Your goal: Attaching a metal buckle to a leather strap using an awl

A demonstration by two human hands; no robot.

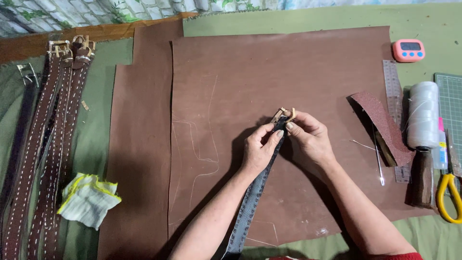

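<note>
Both hands on strap end w/ buckle, over brown leather sheet.
L→R: stitched belts (48,144), rag (89,200), leather (288,62); left hand (260,149) pinches strap (255,192), right hand (308,137) grips buckle (284,114); sandpaper (382,125), thread spool (423,115).

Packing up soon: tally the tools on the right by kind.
Pink timer: 1
Metal ruler: 1
White thread spool: 1
Yellow-handled scissors: 1
Sandpaper-wrapped block: 1
Total: 5
</note>
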